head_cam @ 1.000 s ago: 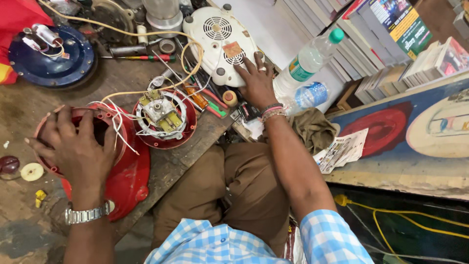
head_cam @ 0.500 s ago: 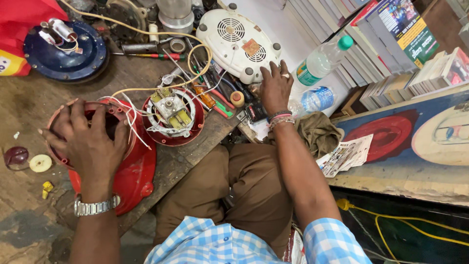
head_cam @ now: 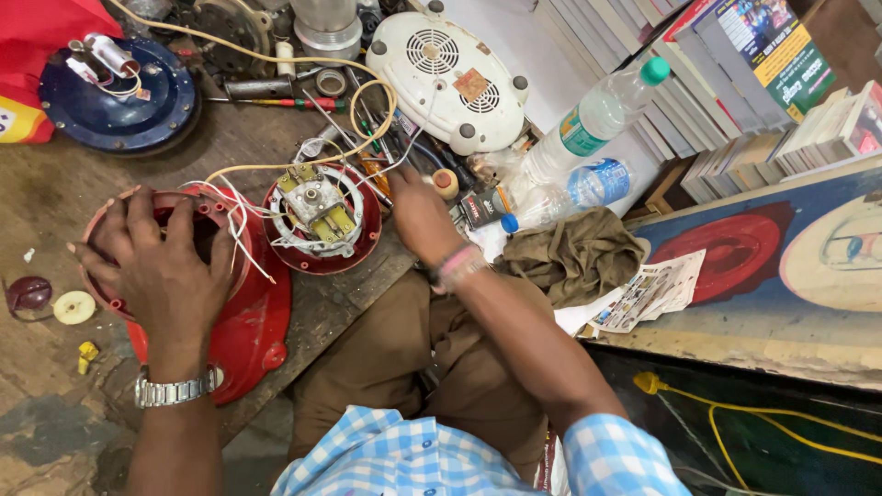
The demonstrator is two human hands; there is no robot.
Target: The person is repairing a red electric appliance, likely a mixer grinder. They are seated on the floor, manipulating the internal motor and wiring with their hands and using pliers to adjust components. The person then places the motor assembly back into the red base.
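My left hand (head_cam: 158,260) lies spread over the open top of a red appliance housing (head_cam: 241,332) on the worn wooden bench. Beside it sits a round red motor unit (head_cam: 319,219) with a metal core and white wires running to the housing. My right hand (head_cam: 415,217) rests at the bench edge just right of the motor, fingers curled down among small tools; whether it grips one is hidden. A small cylinder with an orange cap (head_cam: 446,183) and a black box (head_cam: 478,208) lie just past it.
A white vented appliance base (head_cam: 450,78) and a dark blue round base (head_cam: 119,92) lie at the back. Two plastic bottles (head_cam: 597,118), an olive cloth (head_cam: 574,257), stacked books (head_cam: 753,83) and a leaflet (head_cam: 648,292) sit to the right. A yellow cable (head_cam: 735,413) runs below.
My right hand has drawn back from the tools near the white base to the bench edge beside the motor. My left hand stays on the red housing.
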